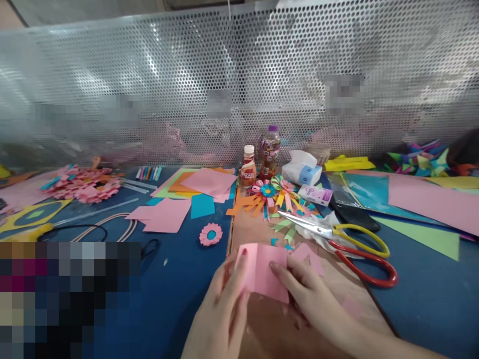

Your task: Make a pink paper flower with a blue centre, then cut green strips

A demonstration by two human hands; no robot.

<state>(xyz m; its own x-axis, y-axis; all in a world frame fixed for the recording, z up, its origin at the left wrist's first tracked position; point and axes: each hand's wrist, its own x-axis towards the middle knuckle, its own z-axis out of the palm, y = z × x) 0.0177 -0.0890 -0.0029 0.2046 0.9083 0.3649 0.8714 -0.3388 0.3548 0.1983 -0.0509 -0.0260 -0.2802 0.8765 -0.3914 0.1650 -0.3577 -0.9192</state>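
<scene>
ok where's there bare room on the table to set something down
Bare blue tabletop lies left of the left hand, below the pink paper ring; another patch lies right of the red scissor handle, below the green sheet. It's crowded around the bottles, paper flowers and tissue pack. The lower-left corner is blurred.

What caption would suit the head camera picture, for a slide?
Left hand and right hand hold creased pink paper over a brown surface, with open-handled scissors lying nearby.

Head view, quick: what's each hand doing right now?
Left hand: closed on the left side of the creased pink paper.
Right hand: closed on the same paper's right side, thumb on its face.
</scene>
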